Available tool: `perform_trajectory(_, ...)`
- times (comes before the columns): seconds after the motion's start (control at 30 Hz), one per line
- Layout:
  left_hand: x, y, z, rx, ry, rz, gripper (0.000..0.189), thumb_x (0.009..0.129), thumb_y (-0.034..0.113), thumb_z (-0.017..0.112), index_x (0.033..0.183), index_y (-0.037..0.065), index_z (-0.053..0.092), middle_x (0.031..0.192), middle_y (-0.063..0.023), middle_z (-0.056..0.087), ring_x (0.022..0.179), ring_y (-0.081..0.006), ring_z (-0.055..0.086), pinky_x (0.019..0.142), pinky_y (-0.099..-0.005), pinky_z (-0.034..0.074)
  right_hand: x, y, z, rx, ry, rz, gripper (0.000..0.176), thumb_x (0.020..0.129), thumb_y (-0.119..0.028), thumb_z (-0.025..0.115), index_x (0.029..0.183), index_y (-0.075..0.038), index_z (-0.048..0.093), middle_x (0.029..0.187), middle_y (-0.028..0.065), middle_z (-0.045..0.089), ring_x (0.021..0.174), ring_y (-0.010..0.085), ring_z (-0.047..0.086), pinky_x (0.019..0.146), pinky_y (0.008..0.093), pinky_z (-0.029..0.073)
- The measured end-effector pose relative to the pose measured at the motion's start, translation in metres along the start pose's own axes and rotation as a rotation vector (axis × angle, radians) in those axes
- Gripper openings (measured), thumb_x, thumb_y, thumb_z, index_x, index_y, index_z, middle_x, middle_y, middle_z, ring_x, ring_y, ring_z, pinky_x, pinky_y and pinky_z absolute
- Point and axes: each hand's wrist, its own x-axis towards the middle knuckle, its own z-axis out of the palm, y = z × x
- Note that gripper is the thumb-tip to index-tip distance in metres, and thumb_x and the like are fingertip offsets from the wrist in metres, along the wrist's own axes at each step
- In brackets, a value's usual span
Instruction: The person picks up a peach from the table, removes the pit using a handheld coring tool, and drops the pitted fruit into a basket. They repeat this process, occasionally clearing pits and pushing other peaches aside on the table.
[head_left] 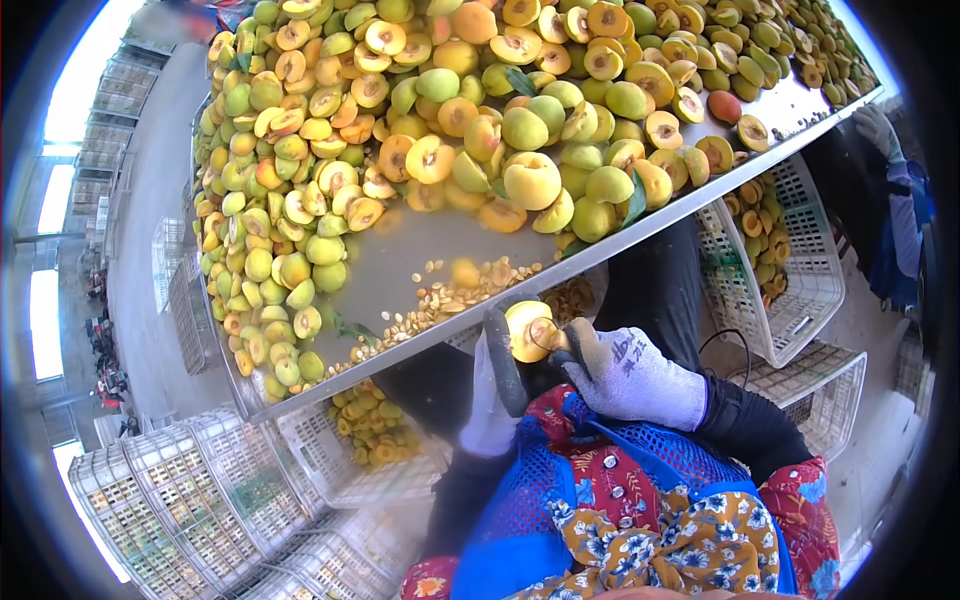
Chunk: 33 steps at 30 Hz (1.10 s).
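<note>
Just in front of the table's metal edge, my left hand (499, 375), in a pale glove with a dark palm, is closed on a cut yellow fruit half (526, 331), its thumb and fingers at the fruit's left side. My right hand (620, 366), in a similar glove with dark writing on its back, is closed at the fruit's right side, its fingertips against the brown centre. Whether the right fingers hold a small tool or the pit is hidden. Beyond both hands lies a pile of loose pits (440, 303) on the metal table (400, 262).
A large heap of whole and halved fruit (430, 110) covers much of the table. Crates of fruit (722, 262) stand below its edge on both sides. Stacked white crates (190, 480) are at the lower left. Another person's gloved hand (878, 133) is at the far right.
</note>
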Motion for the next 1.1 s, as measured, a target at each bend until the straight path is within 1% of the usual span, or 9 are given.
perform_trajectory(0.1, 0.001, -0.008, -0.001, 0.64, 0.081, 0.361, 0.039, 0.104, 0.035, 0.045, 0.119, 0.0, 0.055, 0.104, -0.0119, 0.064, 0.094, -0.0195, 0.063, 0.085, -0.0318, 0.051, 0.0, -0.001, 0.005, 0.059, -0.005, 0.021, 0.033, 0.094, -0.023, 0.058, 0.102, 0.007, 0.047, 0.064, 0.0174, 0.059, 0.056, 0.0352, 0.063, 0.045, 0.0429, 0.047)
perform_trajectory(0.3, 0.008, -0.02, 0.01, 0.604, 0.255, 0.545, 0.03, 0.104, 0.019, 0.041, 0.116, -0.003, 0.057, 0.093, -0.0149, 0.066, 0.084, -0.0227, 0.065, 0.078, -0.0345, 0.052, 0.003, 0.009, 0.019, 0.121, 0.127, -0.262, 0.028, 0.097, -0.022, 0.052, 0.096, 0.006, 0.051, 0.07, 0.0162, 0.058, 0.053, 0.0321, 0.059, 0.045, 0.0372, 0.045)
perform_trajectory(0.4, 0.009, -0.019, 0.014, 0.719, 0.259, 0.602, 0.027, 0.103, 0.019, 0.045, 0.115, -0.002, 0.058, 0.093, -0.0164, 0.067, 0.082, -0.0241, 0.066, 0.074, -0.0368, 0.052, 0.006, 0.009, 0.014, 0.732, -0.058, 0.022, 0.024, 0.096, -0.02, 0.05, 0.095, 0.004, 0.052, 0.078, 0.0163, 0.057, 0.056, 0.0281, 0.057, 0.047, 0.035, 0.045)
perform_trajectory(0.5, 0.008, -0.012, 0.016, 0.844, 0.23, 0.364, 0.031, 0.104, 0.019, 0.041, 0.115, -0.005, 0.057, 0.103, -0.0148, 0.065, 0.092, -0.0226, 0.062, 0.083, -0.0355, 0.05, 0.009, 0.003, -0.01, 1.16, -0.411, 0.655, 0.029, 0.101, -0.031, 0.048, 0.1, -0.003, 0.053, 0.072, 0.0056, 0.052, 0.054, 0.0155, 0.054, 0.046, 0.0293, 0.043)
perform_trajectory(0.57, 0.012, -0.014, 0.016, 0.796, 0.266, 0.278, 0.03, 0.103, 0.018, 0.043, 0.117, -0.005, 0.056, 0.105, -0.0165, 0.065, 0.092, -0.025, 0.063, 0.083, -0.0366, 0.05, 0.007, 0.013, 0.012, 0.826, -0.142, 0.179, 0.034, 0.103, -0.039, 0.045, 0.099, -0.006, 0.053, 0.066, 0.0008, 0.049, 0.049, 0.0117, 0.051, 0.042, 0.0267, 0.04)
perform_trajectory(0.63, 0.012, -0.018, 0.013, 0.799, 0.266, 0.262, 0.031, 0.102, 0.018, 0.045, 0.118, -0.006, 0.055, 0.107, -0.018, 0.065, 0.093, -0.0269, 0.064, 0.084, -0.0372, 0.05, 0.003, 0.018, 0.02, 0.898, -0.14, 0.189, 0.036, 0.103, -0.042, 0.044, 0.098, -0.007, 0.053, 0.062, -0.001, 0.047, 0.045, 0.0101, 0.047, 0.039, 0.0251, 0.038)
perform_trajectory(0.7, 0.011, -0.022, 0.007, 0.849, 0.23, 0.322, 0.032, 0.101, 0.019, 0.047, 0.12, -0.006, 0.055, 0.11, -0.0193, 0.064, 0.094, -0.0284, 0.064, 0.085, -0.0376, 0.05, 0.006, 0.009, 0.002, 1.375, -0.408, 0.686, 0.035, 0.103, -0.041, 0.045, 0.095, -0.008, 0.053, 0.061, 0.0002, 0.046, 0.042, 0.0107, 0.045, 0.037, 0.0245, 0.036)
perform_trajectory(0.83, 0.013, -0.027, 0.004, 0.902, 0.17, 0.601, 0.035, 0.104, 0.025, 0.043, 0.119, -0.003, 0.057, 0.106, -0.0168, 0.065, 0.093, -0.0255, 0.065, 0.084, -0.0355, 0.051, 0.008, 0.017, -0.002, 1.843, -0.551, 0.738, 0.034, 0.101, -0.045, 0.049, 0.095, -0.011, 0.054, 0.056, 0.0002, 0.045, 0.038, 0.0095, 0.041, 0.033, 0.0218, 0.032)
perform_trajectory(1.1, 0.027, -0.04, -0.002, 0.201, -0.028, 0.233, 0.034, 0.105, 0.026, 0.043, 0.12, -0.001, 0.056, 0.105, -0.0122, 0.065, 0.094, -0.0179, 0.063, 0.084, -0.0314, 0.052, 0.002, 0.03, 0.006, 2.506, -0.77, 0.721, 0.041, 0.103, -0.045, 0.044, 0.095, -0.007, 0.056, 0.053, -0.0006, 0.041, 0.036, 0.0089, 0.038, 0.033, 0.0206, 0.032)
